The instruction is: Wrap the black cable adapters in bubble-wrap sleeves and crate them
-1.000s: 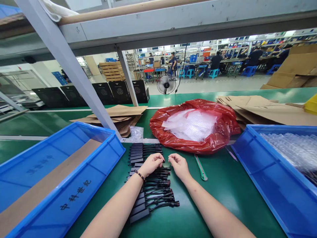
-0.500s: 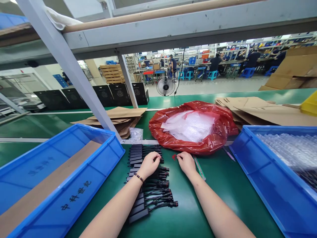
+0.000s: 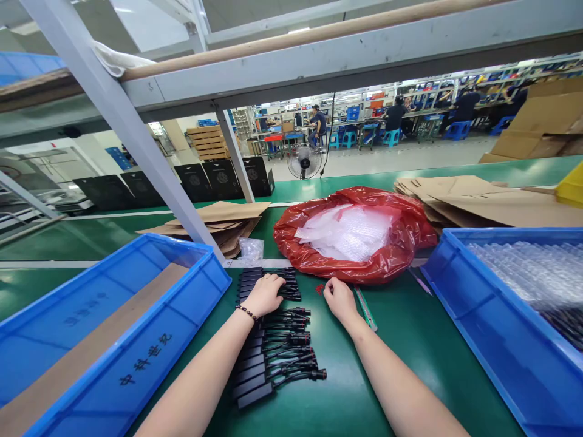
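Black box-shaped modules with short cables (image 3: 253, 388) lie side by side in a column on the green work surface, their round connectors pointing right. Some of the connectors carry red rings. My left hand (image 3: 265, 294), with a beaded bracelet at the wrist, is curled over one of the upper modules, fingers bent around it; the palm hides part of the row. My right hand (image 3: 339, 297) is closed in a pinch just right of a small pile of red rings (image 3: 319, 289). Whatever its fingertips hold is too small to make out.
A red plastic bag (image 3: 310, 262) of bubble-wrap pouches lies ahead. Blue bins stand left (image 3: 150, 340) and right (image 3: 473, 321). A green-handled cutter (image 3: 365, 308) and a purple pen (image 3: 421, 283) lie nearby. A slanted metal post (image 3: 136, 133) rises at left.
My left hand has shifted left, from the cable side onto the module bodies. My right hand stays beside the red rings with its fingers curled. The view has tilted slightly.
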`<action>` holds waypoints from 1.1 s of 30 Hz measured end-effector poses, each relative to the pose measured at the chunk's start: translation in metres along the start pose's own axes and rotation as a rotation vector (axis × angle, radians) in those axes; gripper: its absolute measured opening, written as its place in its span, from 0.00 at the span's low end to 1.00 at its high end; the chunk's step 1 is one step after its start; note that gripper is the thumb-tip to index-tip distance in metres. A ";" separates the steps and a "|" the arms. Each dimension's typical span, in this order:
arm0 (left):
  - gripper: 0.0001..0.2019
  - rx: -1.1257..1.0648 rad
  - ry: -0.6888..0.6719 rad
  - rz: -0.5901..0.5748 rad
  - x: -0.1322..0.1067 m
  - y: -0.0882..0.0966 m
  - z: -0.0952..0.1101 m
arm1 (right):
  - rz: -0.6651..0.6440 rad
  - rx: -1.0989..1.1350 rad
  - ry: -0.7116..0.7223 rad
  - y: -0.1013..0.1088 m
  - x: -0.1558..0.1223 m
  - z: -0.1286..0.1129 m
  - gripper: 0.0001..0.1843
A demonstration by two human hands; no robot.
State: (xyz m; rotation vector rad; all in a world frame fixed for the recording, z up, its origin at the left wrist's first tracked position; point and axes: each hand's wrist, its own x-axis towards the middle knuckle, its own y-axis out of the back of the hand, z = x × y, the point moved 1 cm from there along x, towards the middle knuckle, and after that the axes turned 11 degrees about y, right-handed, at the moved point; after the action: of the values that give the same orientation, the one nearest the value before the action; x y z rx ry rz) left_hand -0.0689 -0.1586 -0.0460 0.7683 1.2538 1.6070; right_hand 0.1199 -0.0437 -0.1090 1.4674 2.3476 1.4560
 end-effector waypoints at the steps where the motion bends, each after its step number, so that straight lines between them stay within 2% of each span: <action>1: 0.19 0.024 -0.003 -0.013 0.001 -0.001 0.001 | 0.007 0.015 -0.001 0.000 0.000 0.000 0.07; 4: 0.17 0.065 -0.024 -0.044 0.005 -0.005 0.003 | 0.025 0.055 0.002 0.001 0.001 0.000 0.07; 9: 0.10 0.046 -0.050 -0.096 0.015 -0.009 0.003 | 0.053 0.125 0.006 0.002 0.001 -0.002 0.08; 17: 0.04 -0.193 -0.028 -0.185 0.021 -0.012 -0.008 | 0.119 0.243 -0.005 0.003 0.003 0.000 0.10; 23: 0.10 -0.360 -0.028 -0.246 0.018 -0.018 -0.009 | 0.151 0.296 -0.014 0.000 0.003 0.004 0.11; 29: 0.09 -0.318 -0.061 -0.254 0.014 -0.018 0.006 | 0.162 0.327 -0.025 -0.001 0.003 0.005 0.11; 33: 0.08 -0.335 -0.050 -0.228 0.014 -0.017 0.008 | 0.168 0.351 -0.031 -0.001 0.003 0.005 0.10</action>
State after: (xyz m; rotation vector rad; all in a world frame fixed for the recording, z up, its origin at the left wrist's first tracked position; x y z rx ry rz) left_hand -0.0616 -0.1419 -0.0611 0.4358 0.9641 1.5465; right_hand 0.1199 -0.0384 -0.1113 1.7879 2.6181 1.0729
